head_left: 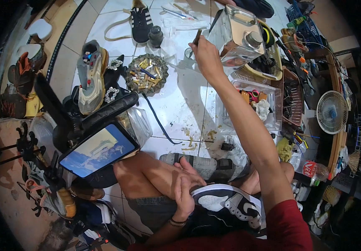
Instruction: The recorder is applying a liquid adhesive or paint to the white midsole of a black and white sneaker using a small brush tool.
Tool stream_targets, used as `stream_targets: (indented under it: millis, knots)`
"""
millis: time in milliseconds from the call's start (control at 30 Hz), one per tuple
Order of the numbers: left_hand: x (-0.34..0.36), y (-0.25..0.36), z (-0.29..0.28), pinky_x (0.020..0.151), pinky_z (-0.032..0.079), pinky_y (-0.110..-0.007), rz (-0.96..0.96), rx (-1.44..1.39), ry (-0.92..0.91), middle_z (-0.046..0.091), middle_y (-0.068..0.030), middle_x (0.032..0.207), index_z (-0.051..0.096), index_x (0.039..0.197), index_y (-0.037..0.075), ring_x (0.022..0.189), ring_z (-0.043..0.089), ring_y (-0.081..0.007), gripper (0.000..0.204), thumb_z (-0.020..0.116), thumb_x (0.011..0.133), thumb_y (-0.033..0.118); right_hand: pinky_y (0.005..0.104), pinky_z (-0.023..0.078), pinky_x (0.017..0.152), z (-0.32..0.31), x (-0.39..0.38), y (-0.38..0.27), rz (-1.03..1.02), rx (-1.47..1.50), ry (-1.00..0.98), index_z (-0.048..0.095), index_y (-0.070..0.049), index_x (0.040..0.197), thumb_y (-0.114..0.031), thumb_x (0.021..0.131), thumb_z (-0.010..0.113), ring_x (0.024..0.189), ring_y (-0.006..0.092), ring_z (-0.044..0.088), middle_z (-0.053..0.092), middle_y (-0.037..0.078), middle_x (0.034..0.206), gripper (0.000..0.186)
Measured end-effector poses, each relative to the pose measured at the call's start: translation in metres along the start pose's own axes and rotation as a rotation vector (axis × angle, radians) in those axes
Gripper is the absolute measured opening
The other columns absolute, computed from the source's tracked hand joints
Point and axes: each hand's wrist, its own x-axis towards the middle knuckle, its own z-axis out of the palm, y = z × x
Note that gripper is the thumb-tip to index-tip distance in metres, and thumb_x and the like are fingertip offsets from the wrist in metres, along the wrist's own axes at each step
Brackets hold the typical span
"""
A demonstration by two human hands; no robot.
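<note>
My right hand [206,56] is raised at the upper middle, fingers closed on a slim dark brown stick [197,37], beside a large silver metal can [237,31] and above a small glass [188,53]. My left hand [184,194] is at the lower middle with loosely curved fingers and nothing visible in them. Just right of it a black and white sneaker [226,203] lies on its side on my lap. Behind the sneaker lies a worn grey cylinder [205,167] with dark bands.
A phone [97,148] on a black holder stands left. Around are an ashtray of cigarette butts [146,73], a grey sneaker [89,79], a striped shoe [140,23], a clear tray [272,121], baskets [291,96] and a fan [332,112]. Someone's dark-clothed leg [256,6] shows at the top.
</note>
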Motion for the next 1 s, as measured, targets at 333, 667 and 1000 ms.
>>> stream_targets:
  millis: [333,667,1000]
  knots:
    - [0.007,0.01,0.001,0.074,0.055,-0.03,0.01,0.062,-0.139,0.061,-0.018,0.086,0.045,0.105,-0.003,0.08,0.063,-0.0217,0.036,0.023,0.107,0.025,0.0514,0.047,0.07,0.037,-0.001,0.031,-0.049,-0.098,-0.048,0.058,0.006,0.091,-0.023,0.091,0.064,0.08,0.0444,0.059,0.062,0.027,0.081,0.03]
    - [0.005,0.011,0.0,0.076,0.052,-0.032,-0.018,-0.012,-0.115,0.06,-0.0199,0.092,0.047,0.111,-0.01,0.085,0.059,-0.0238,0.035,0.028,0.105,0.019,0.0511,0.046,0.071,0.036,0.001,0.034,-0.09,-0.113,-0.075,0.057,0.007,0.086,-0.025,0.091,0.064,0.08,0.0444,0.058,0.062,0.026,0.077,0.033]
    - [0.005,0.007,-0.003,0.077,0.052,-0.032,-0.011,-0.041,-0.148,0.06,-0.0194,0.09,0.048,0.106,-0.006,0.083,0.059,-0.0221,0.033,0.029,0.105,0.02,0.0493,0.048,0.065,0.013,0.006,0.016,-0.02,-0.096,0.009,0.058,0.005,0.089,-0.025,0.092,0.064,0.072,0.0439,0.061,0.063,0.025,0.074,0.031]
